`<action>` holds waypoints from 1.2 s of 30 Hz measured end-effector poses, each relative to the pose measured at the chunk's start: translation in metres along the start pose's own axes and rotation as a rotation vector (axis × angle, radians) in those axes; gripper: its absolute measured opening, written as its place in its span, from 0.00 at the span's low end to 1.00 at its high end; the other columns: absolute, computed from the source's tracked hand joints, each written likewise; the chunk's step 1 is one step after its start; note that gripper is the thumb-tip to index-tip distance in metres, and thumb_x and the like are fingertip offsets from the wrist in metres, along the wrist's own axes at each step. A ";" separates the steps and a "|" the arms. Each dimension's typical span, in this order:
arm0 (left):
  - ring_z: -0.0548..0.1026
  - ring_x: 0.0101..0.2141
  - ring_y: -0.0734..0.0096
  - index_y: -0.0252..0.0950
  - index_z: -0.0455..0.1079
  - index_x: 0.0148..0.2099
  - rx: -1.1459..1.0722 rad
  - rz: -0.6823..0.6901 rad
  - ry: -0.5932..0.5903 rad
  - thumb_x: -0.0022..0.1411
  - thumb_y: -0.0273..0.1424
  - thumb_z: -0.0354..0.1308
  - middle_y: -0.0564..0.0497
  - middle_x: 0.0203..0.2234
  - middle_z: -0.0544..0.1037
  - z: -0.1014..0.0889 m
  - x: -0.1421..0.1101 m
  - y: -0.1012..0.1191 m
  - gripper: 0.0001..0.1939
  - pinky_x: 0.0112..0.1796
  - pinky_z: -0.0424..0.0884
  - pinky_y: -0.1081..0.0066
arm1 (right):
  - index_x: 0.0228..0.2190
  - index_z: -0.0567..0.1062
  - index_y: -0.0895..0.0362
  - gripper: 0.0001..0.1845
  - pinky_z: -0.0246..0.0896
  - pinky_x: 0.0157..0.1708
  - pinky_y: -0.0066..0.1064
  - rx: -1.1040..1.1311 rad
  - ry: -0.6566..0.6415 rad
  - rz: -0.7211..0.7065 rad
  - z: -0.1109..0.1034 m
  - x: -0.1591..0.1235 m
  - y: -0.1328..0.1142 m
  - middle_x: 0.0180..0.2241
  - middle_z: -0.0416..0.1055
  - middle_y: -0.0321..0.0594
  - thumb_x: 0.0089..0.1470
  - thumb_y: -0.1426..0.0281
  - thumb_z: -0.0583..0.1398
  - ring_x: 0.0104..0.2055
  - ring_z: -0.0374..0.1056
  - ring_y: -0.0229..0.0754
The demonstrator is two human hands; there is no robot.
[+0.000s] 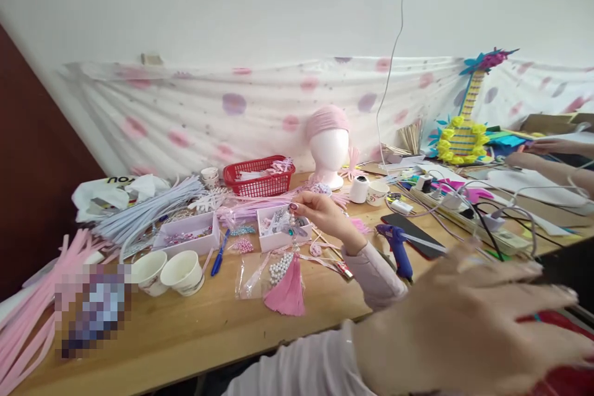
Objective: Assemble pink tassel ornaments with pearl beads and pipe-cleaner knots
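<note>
My right hand reaches left over the table with thumb and fingers pinched together. They hold the top of a tassel pendant, with a teal gem in its metal part and a long pink tassel hanging below. Behind the tassel lies a clear bag with white beads. A white box of small metal and bead parts is just under that hand. My left hand is large and blurred in the right foreground, its fingers spread and holding nothing. It hides part of the table's front edge.
A blue glue gun lies beside a black pad and a power strip with cables. A foam head, a red basket, paper cups and pink strips stand or lie about. Another person's hands are at far right.
</note>
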State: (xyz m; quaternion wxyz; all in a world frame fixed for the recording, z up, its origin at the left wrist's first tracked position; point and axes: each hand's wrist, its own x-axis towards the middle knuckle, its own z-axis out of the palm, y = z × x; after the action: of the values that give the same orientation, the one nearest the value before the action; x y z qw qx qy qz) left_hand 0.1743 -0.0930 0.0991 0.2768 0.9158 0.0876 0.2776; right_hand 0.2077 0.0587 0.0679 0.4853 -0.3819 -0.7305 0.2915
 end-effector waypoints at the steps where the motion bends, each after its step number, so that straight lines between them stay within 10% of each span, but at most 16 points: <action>1: 0.74 0.60 0.61 0.42 0.80 0.38 -0.026 0.130 0.086 0.65 0.30 0.56 0.60 0.61 0.76 -0.011 -0.014 -0.007 0.10 0.48 0.75 0.65 | 0.27 0.76 0.57 0.23 0.61 0.31 0.31 -0.017 -0.009 -0.018 -0.003 0.002 -0.002 0.26 0.72 0.35 0.55 0.49 0.64 0.28 0.66 0.37; 5: 0.80 0.53 0.60 0.42 0.80 0.46 -0.032 0.173 0.554 0.69 0.25 0.57 0.48 0.47 0.86 -0.069 -0.069 -0.043 0.12 0.61 0.68 0.53 | 0.30 0.77 0.56 0.18 0.61 0.33 0.31 -0.083 0.001 -0.086 -0.010 0.007 -0.010 0.29 0.72 0.35 0.61 0.55 0.60 0.31 0.67 0.38; 9: 0.78 0.53 0.62 0.42 0.74 0.44 -0.244 -0.288 1.219 0.65 0.32 0.64 0.49 0.46 0.83 -0.111 -0.112 -0.093 0.05 0.61 0.67 0.57 | 0.27 0.73 0.56 0.17 0.59 0.33 0.33 -0.147 0.042 -0.175 -0.009 0.017 -0.020 0.27 0.69 0.35 0.63 0.58 0.60 0.30 0.65 0.39; 14: 0.74 0.60 0.52 0.39 0.71 0.54 -0.565 -0.551 0.865 0.53 0.39 0.73 0.38 0.56 0.78 -0.103 -0.132 -0.141 0.28 0.61 0.66 0.53 | 0.26 0.68 0.54 0.19 0.58 0.37 0.35 -0.167 0.056 -0.278 0.003 0.026 -0.038 0.29 0.68 0.36 0.65 0.56 0.58 0.33 0.63 0.41; 19: 0.80 0.43 0.60 0.35 0.75 0.48 -0.649 -0.581 0.644 0.59 0.48 0.67 0.46 0.36 0.82 -0.074 -0.128 -0.133 0.24 0.49 0.73 0.63 | 0.26 0.67 0.53 0.19 0.59 0.38 0.36 -0.185 0.060 -0.301 0.008 0.020 -0.052 0.30 0.68 0.37 0.66 0.56 0.59 0.34 0.64 0.42; 32: 0.69 0.26 0.67 0.38 0.78 0.45 -0.472 -0.768 0.464 0.71 0.44 0.56 0.54 0.23 0.73 -0.063 -0.184 -0.133 0.16 0.31 0.66 0.70 | 0.26 0.76 0.54 0.20 0.65 0.34 0.36 -0.286 0.304 -0.240 -0.043 0.014 -0.052 0.29 0.76 0.38 0.61 0.53 0.64 0.31 0.69 0.40; 36: 0.79 0.47 0.55 0.41 0.77 0.53 -0.240 -0.789 0.571 0.65 0.36 0.62 0.44 0.45 0.82 -0.076 -0.195 -0.134 0.15 0.49 0.72 0.61 | 0.26 0.77 0.54 0.13 0.68 0.37 0.35 -0.323 0.209 -0.289 -0.035 0.006 -0.058 0.32 0.77 0.38 0.62 0.64 0.65 0.34 0.72 0.40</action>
State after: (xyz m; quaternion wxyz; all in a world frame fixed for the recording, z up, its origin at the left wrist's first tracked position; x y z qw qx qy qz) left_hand -0.0309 -0.0080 -0.0119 0.4292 0.6621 0.4667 0.3995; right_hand 0.2229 0.0345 0.1302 0.5276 -0.3741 -0.7606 0.0573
